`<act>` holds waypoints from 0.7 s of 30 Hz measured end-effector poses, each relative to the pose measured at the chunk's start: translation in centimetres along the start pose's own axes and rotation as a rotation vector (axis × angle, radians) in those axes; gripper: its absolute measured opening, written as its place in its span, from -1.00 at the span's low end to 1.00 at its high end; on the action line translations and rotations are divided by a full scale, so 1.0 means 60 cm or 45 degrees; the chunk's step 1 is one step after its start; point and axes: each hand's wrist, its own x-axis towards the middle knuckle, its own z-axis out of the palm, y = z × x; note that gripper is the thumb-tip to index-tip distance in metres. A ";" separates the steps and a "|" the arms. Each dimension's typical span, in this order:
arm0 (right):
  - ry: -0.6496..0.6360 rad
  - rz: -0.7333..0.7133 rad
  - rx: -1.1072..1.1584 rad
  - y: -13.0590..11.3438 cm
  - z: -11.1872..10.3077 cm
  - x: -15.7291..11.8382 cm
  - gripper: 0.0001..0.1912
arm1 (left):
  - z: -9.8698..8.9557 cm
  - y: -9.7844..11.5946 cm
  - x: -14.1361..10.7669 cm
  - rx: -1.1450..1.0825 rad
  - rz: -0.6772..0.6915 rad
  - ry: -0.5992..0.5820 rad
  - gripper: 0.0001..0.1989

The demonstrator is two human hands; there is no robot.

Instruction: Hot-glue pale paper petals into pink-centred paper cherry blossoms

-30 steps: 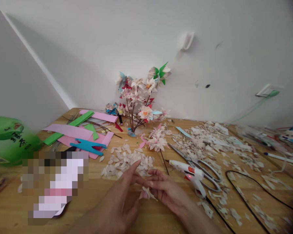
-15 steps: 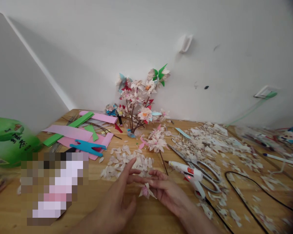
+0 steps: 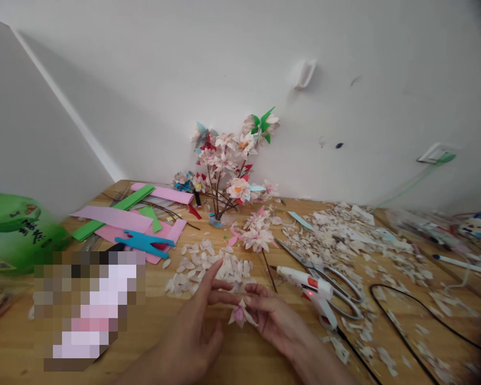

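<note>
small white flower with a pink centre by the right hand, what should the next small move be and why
Probably bring the left hand to the loose heap of pale, thin petals and pick one: the right hand seems to pinch the small white flower, the left thumb stands apart from the left fingers, and the heap lies just beyond both hands.

A craft workspace, shown by glue gun (image 3: 300, 279), scissors (image 3: 294, 253), loose petals (image 3: 194, 268).

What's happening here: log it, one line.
right hand: holds small flower; left hand: open beside it; glue gun: lies on table
</note>
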 end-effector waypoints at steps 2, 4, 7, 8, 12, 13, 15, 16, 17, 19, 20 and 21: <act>0.013 -0.005 0.003 0.001 -0.001 0.000 -0.64 | 0.000 -0.001 0.000 0.020 0.016 -0.001 -0.17; 0.022 -0.010 0.002 0.002 -0.003 0.001 -0.65 | 0.000 -0.002 0.000 0.047 0.019 -0.004 -0.16; 0.022 -0.010 -0.003 0.002 -0.004 0.001 -0.65 | -0.001 -0.003 -0.001 0.072 0.021 -0.017 -0.14; 0.020 -0.010 -0.003 0.002 -0.003 0.001 -0.65 | -0.001 -0.003 -0.001 0.073 0.025 -0.021 -0.14; -0.028 -0.027 -0.010 0.000 0.001 -0.001 -0.62 | -0.002 -0.002 -0.001 0.066 0.066 -0.009 -0.13; -0.045 -0.037 -0.016 0.000 0.002 -0.002 -0.61 | -0.002 -0.001 -0.001 0.075 0.086 -0.014 -0.12; -0.073 -0.060 -0.048 0.000 0.003 -0.003 -0.60 | -0.002 0.002 -0.001 0.108 0.121 -0.030 -0.11; -0.077 -0.075 -0.070 0.000 0.003 -0.004 -0.60 | -0.002 0.003 -0.002 0.126 0.131 -0.039 -0.11; -0.083 -0.091 -0.097 0.000 0.003 -0.005 -0.60 | -0.003 0.004 -0.003 0.142 0.138 -0.047 -0.11; -0.097 -0.123 -0.153 0.001 0.003 -0.006 -0.61 | -0.003 0.006 -0.004 0.172 0.159 -0.063 -0.09; -0.098 -0.135 -0.174 0.001 0.004 -0.007 -0.60 | -0.003 0.006 -0.005 0.190 0.172 -0.076 -0.07; -0.094 -0.145 -0.191 0.002 0.004 -0.008 -0.60 | -0.003 0.006 -0.006 0.213 0.186 -0.088 -0.06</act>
